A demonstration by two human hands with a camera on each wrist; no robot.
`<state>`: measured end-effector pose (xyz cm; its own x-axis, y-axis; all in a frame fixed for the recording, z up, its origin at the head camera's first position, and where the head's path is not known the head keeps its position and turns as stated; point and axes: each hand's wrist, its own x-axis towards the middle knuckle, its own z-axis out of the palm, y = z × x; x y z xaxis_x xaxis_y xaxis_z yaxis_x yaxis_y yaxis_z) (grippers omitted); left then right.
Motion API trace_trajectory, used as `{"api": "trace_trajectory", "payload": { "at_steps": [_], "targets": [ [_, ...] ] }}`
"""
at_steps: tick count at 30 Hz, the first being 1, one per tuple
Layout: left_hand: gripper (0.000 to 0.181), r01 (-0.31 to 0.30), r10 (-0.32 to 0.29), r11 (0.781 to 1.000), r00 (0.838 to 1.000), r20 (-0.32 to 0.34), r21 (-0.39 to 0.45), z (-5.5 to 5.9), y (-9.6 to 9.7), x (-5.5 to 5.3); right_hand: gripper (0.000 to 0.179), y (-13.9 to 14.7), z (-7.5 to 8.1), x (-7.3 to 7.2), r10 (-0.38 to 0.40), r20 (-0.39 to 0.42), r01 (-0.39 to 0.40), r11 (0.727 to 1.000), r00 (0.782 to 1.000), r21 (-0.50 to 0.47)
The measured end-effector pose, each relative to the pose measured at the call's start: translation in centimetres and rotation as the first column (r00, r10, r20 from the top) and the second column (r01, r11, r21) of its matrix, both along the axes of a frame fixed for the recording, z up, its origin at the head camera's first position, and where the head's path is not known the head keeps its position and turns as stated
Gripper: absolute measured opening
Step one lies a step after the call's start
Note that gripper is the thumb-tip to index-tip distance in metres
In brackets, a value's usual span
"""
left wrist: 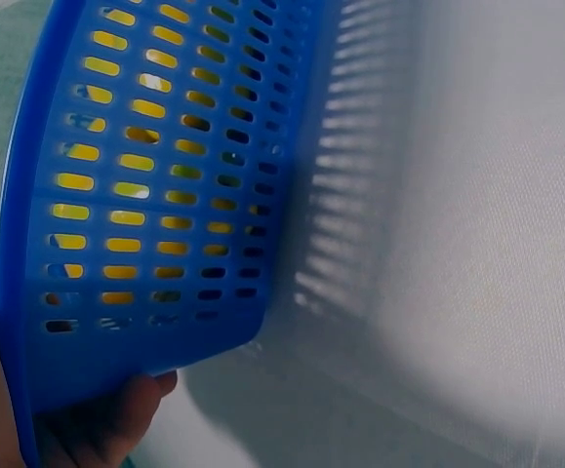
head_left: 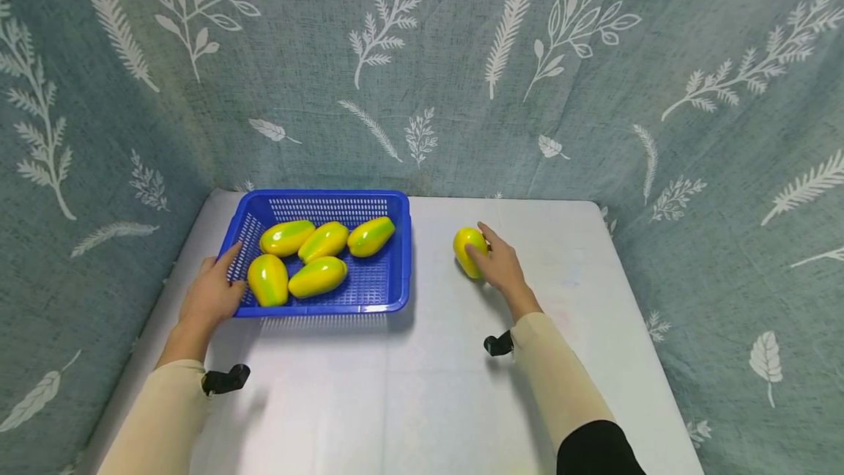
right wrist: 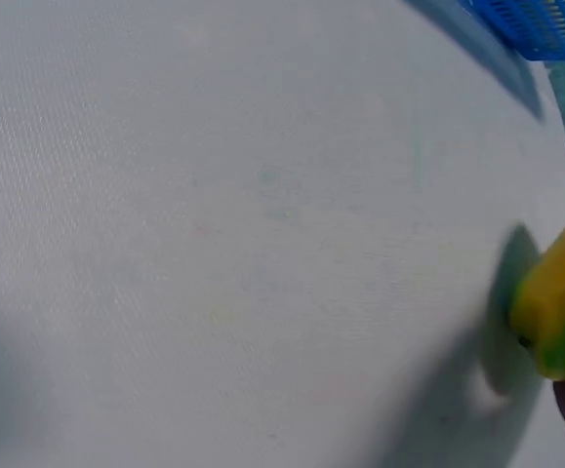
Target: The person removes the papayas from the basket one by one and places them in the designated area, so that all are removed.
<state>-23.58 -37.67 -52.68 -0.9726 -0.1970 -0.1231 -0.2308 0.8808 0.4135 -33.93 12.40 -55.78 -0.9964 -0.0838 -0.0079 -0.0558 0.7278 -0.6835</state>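
On the table point(head_left: 343, 387) sits the basket point(head_left: 369, 286), gripped at its left by our left hand point(head_left: 212, 292), five fruits point(head_left: 318, 277) inside. Right of it, our right hand point(head_left: 502, 264) pinches a lone fruit point(head_left: 467, 242): likely a pick-up, next calling for a carry basketward.

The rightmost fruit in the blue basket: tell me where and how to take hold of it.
Likely best to come from above and grip the rightmost fruit around its middle, thumb on one long side, fingers on the other. It is elongated and lies on its side, and the walls of the blue basket around it would hinder a low, sideways approach.
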Motion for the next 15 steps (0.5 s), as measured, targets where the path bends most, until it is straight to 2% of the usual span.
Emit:
{"api": "trace_trajectory", "payload": {
  "at_steps": [3,7,15],
  "targets": [
    [0.071,0.002,-0.002,1.0,1.0,-0.004,0.001,-0.2,0.0,0.0,0.056,0.1,-0.5,-0.1,0.047,-0.047,-0.047,0.999,0.998,0.004],
    [0.071,0.008,-0.008,1.0,1.0,-0.02,-0.002,-0.5,-0.1,0.0,0.052,0.0,-1.4,0.0,0.092,-0.063,-0.09,0.996,0.994,0.022],
    [0.071,0.013,-0.013,1.0,0.999,-0.044,-0.004,-0.4,-0.3,-0.1,0.051,-0.8,-2.4,0.1,0.037,-0.089,-0.038,0.999,0.995,-0.008]
  ]
}}
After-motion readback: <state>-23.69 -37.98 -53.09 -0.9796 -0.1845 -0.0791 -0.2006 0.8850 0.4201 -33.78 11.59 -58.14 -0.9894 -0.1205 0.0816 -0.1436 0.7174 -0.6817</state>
